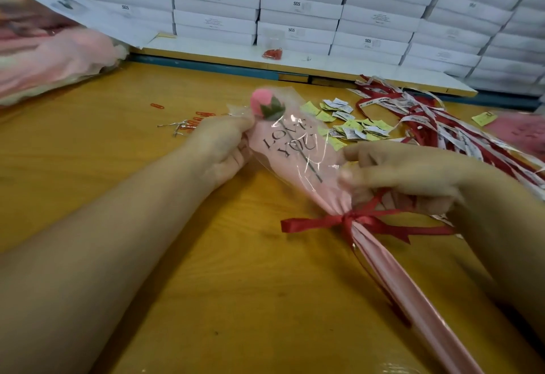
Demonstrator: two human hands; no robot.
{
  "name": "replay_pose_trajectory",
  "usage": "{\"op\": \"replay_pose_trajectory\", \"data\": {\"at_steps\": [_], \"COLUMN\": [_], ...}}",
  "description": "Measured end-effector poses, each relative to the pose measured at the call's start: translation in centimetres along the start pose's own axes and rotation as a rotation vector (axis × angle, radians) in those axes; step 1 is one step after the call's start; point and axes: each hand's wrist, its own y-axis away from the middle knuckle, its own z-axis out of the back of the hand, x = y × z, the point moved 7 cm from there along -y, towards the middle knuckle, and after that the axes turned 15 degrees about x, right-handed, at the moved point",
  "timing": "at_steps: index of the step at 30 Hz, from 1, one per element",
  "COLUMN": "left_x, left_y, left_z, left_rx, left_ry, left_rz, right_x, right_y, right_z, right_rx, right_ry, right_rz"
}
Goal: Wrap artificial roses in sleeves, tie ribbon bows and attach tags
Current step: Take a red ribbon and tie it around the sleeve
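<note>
As the left hand (219, 149) gripped the sleeve (295, 155) up top, the bow (348, 218) lay beside the right hand (407, 176), grip unclear.

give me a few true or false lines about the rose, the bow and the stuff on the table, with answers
1. A red bow is tied round the sleeve. True.
2. The sleeve reads "thank you". False: it reads "love you".
3. The left hand grips the sleeve's top edge beside the rose. True.
4. The tags lie left of the left hand. False: they lie beyond the sleeve, to the right, next to the ribbons.
5. The boxes stacked behind the table are black. False: they are white.
</note>
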Motion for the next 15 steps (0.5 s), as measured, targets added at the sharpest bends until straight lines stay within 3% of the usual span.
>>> {"op": "replay_pose_trajectory", "data": {"at_steps": [6, 9, 15], "left_x": [0.6, 1.3, 1.8], "left_y": [1.2, 1.7, 1.6], "left_z": [-2.8, -4.5, -4.0], "left_rx": [0.187, 0.297, 0.197], "left_ry": [-0.187, -0.273, -0.262], "left_rz": [0.053, 0.096, 0.118], "right_x": [-0.4, -0.6, -0.6], "right_y": [-1.1, -1.6, -1.5], "right_z": [1.9, 1.8, 1.7], "right_rx": [-0.164, -0.149, -0.132], "right_ry": [-0.375, -0.448, -0.438], "right_rz": [0.128, 0.159, 0.161]}}
